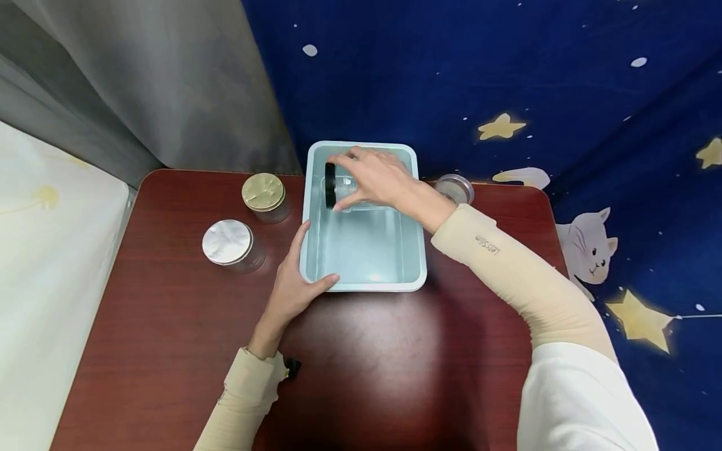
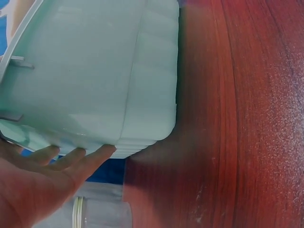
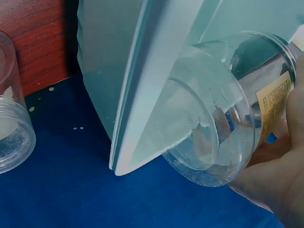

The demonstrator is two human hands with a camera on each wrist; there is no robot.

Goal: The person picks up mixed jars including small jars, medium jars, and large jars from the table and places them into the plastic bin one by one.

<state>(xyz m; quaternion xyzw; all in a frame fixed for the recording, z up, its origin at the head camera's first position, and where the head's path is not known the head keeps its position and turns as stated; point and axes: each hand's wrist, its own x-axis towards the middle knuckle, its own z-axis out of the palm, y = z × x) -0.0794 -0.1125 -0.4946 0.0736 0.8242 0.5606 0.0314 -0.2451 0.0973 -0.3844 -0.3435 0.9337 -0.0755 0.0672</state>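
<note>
A clear plastic jar (image 1: 345,184) with a black lid (image 1: 330,186) lies sideways within the outline of a pale blue-green bin (image 1: 372,287), lid toward the left. My right hand (image 1: 383,178) grips the jar's body from above. A yellow printed label (image 3: 274,102) shows on the jar's side in the right wrist view, where its clear base overlaps the bin's rim. At the bin's near left corner is my left hand (image 1: 293,282). Its straight fingers (image 2: 92,161) touch the outer wall, while the thumb reaches along the near rim.
Left of the bin stand a jar with a gold top (image 1: 263,191) and another with a silver top (image 1: 227,242). A further clear jar (image 1: 454,187) stands to the right, partly behind my right forearm. Curtains hang behind the reddish-brown table (image 1: 169,338).
</note>
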